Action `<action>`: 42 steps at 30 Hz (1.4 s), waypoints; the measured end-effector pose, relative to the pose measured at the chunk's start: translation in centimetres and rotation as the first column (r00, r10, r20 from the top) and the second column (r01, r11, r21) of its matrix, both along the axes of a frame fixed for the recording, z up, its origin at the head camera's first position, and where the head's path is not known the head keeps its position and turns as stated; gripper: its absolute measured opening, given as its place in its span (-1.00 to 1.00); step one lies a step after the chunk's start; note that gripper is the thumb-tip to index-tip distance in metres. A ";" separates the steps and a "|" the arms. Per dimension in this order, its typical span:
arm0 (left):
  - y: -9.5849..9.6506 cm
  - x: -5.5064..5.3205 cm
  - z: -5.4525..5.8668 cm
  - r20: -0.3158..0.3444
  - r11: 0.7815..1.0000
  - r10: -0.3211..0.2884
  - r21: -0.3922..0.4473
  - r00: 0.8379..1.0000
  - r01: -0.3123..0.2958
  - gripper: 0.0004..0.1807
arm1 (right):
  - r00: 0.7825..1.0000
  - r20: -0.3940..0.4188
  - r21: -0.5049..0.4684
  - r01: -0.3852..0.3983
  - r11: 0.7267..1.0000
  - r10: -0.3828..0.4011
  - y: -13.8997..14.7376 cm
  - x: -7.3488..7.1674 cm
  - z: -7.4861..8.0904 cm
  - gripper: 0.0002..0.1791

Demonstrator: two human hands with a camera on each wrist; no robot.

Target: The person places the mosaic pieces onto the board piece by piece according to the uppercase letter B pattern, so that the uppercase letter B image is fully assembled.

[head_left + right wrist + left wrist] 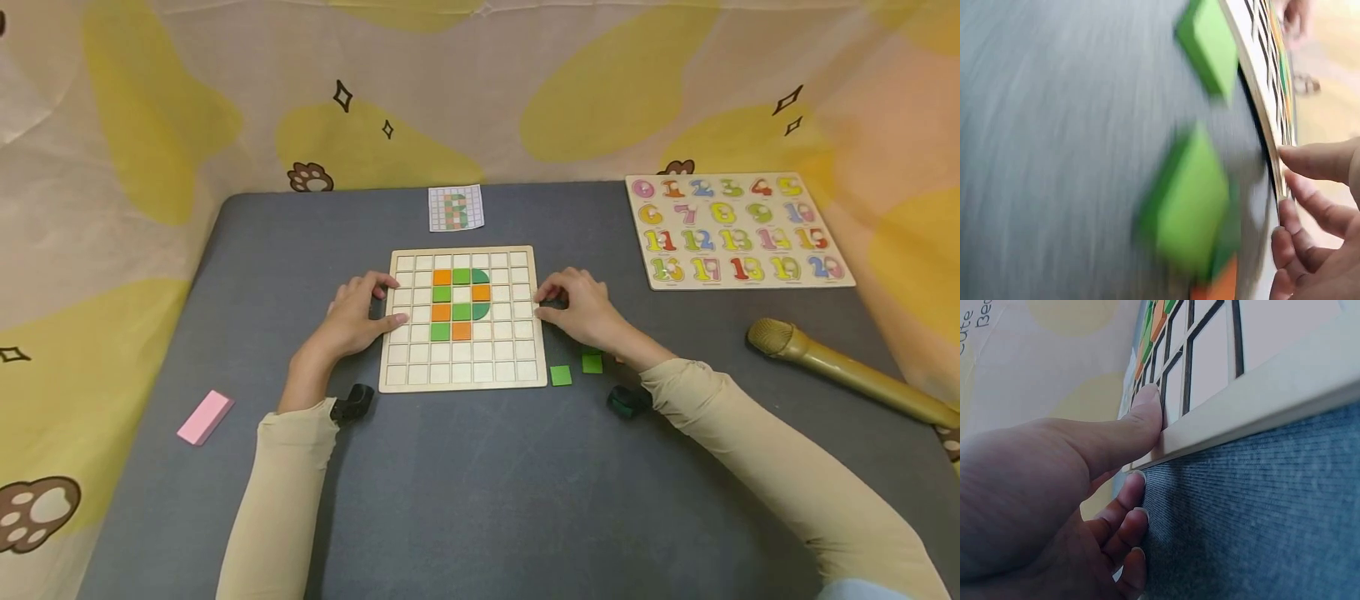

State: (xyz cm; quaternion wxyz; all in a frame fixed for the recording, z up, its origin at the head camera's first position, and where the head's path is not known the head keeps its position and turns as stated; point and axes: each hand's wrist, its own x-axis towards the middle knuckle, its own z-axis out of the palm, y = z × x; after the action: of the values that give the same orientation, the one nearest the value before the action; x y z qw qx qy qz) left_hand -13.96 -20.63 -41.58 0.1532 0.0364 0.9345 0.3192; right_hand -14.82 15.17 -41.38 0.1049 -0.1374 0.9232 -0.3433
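Note:
A square wooden grid board (pixel 498 373) bears orange, light green and dark green tiles set in its white cells, in a shape like a letter P. My left hand (pixel 352 315) holds its left edge; in the left wrist view the thumb (pixel 1147 403) lies on top of the frame, the other fingers curled beside the edge. At the right edge, my right hand (pixel 581 307) grips the frame between thumb (pixel 1310 159) and fingertips. Just right of the board lie two loose light green tiles, a nearer one (pixel 561 376) and another (pixel 592 362). An orange tile (pixel 1222 281) shows partly in the right wrist view.
A small pattern card (pixel 456 208) lies behind the board. Number puzzle board (pixel 750 227) at the back right; gold microphone (pixel 847 367) in front of it. A pink block (pixel 206 417) lies at the left. Patterned cloth (pixel 480 92) hangs behind the grey table (pixel 480 500).

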 end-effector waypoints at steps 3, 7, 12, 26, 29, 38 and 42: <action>0.0 0.0 0.0 0.000 1.000 -0.001 0.001 1.000 0.001 -0.39 | 0.999 0.044 0.053 0.012 0.999 -0.014 2.5 -0.5 0.4 -0.80; 0.0 0.1 0.0 -0.001 1.000 -0.002 0.004 1.000 0.002 -0.39 | 0.996 0.087 0.069 -0.012 0.998 0.006 5.2 -0.6 1.1 -0.72; 0.0 0.1 0.1 -0.002 1.000 0.002 0.008 1.000 -0.002 -0.39 | 0.995 0.101 0.097 -0.010 0.995 0.000 7.4 -0.4 1.6 -0.66; -0.1 -0.1 -0.2 0.006 1.000 -0.001 0.006 1.000 0.001 -0.40 | 0.994 0.032 -0.011 0.102 0.995 -0.101 6.8 0.3 0.5 -0.80; -0.1 -0.1 -0.2 0.009 1.000 -0.001 0.004 1.000 0.001 -0.40 | 0.993 0.015 -0.078 0.119 0.990 -0.119 5.4 0.5 0.2 -0.82; 0.0 -0.1 -0.1 0.004 1.000 -0.006 0.003 1.000 0.006 -0.40 | 0.998 -0.022 -0.273 0.051 0.961 -0.060 0.0 1.4 -0.2 -0.85; 0.0 -0.2 -0.1 -0.001 1.000 -0.008 0.004 1.000 0.008 -0.39 | 1.000 -0.024 -0.293 0.011 0.956 -0.019 -2.1 1.7 -0.3 -0.85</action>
State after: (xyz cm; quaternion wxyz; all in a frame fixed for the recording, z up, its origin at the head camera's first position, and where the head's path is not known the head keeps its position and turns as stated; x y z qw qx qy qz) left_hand -14.12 -20.64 -41.65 0.1541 0.0404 0.9338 0.3203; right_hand -13.09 13.11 -41.70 0.0685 -0.1487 0.8645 -0.4753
